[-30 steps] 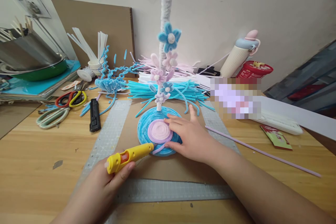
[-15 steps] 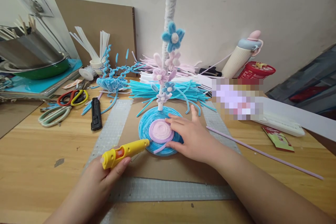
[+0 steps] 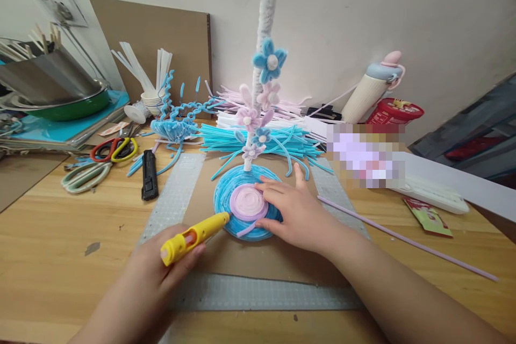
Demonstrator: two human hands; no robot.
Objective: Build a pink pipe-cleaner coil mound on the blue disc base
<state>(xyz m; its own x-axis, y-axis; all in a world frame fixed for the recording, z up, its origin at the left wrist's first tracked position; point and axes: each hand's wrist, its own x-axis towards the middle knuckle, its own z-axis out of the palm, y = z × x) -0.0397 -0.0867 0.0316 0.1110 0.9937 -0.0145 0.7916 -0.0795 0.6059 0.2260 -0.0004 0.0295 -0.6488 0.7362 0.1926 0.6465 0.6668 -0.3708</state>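
Cutting mat (image 3: 270,294): grey, gridded, with a smooth brown cardboard sheet (image 3: 258,262) on it.
Left hand (image 3: 159,255): fingers wrapped around a glue gun (image 3: 205,230).
Glue gun: hard yellow shell; its nozzle, near the loose strand a second ago, has drawn back to the disc's left edge.
Loose strand (image 3: 245,231): short, fuzzy, lilac, lying across the disc under the right thumb.
Right hand (image 3: 296,212): half-spread, in the same place as before, fingertips on the disc.
Disc (image 3: 226,188): on the cardboard, round, fuzzy blue windings with a pink-and-lilac spiral (image 3: 248,203) on top.
Stem (image 3: 268,16): white, ribbed wrapping, rising at the disc's far edge, with plush five-petalled flowers (image 3: 263,136).
Pipe cleaners (image 3: 226,140): blue, bristly, heaped behind.
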